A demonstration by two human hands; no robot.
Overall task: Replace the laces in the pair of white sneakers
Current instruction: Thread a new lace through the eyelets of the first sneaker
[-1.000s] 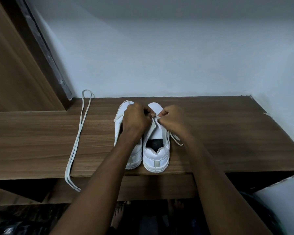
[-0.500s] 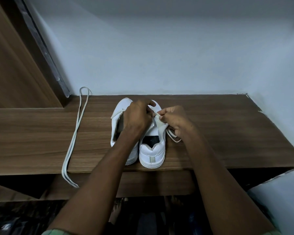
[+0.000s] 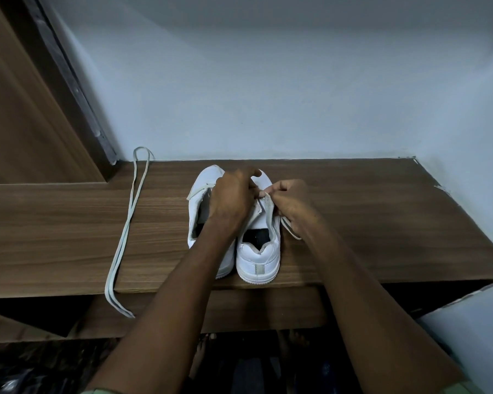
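Two white sneakers stand side by side on the wooden shelf (image 3: 382, 223), heels toward me. My left hand (image 3: 232, 199) is curled over the tongue area between the left sneaker (image 3: 202, 194) and the right sneaker (image 3: 258, 260); what its fingers hold is hidden. My right hand (image 3: 289, 201) pinches a lace (image 3: 291, 230) at the right sneaker's upper eyelets, and a loop of that lace hangs out on the shoe's right side. A loose white lace (image 3: 127, 228) lies stretched along the shelf to the left, its ends hanging over the front edge.
A pale wall rises behind the shelf and on the right. A brown wooden panel (image 3: 26, 123) stands at the left. Below the shelf's front edge is a dark gap with my feet (image 3: 202, 354) on the floor.
Both hands have stayed at the right sneaker's eyelets with small finger movements. The view has shifted slightly; the shoes and the loose lace have not moved.
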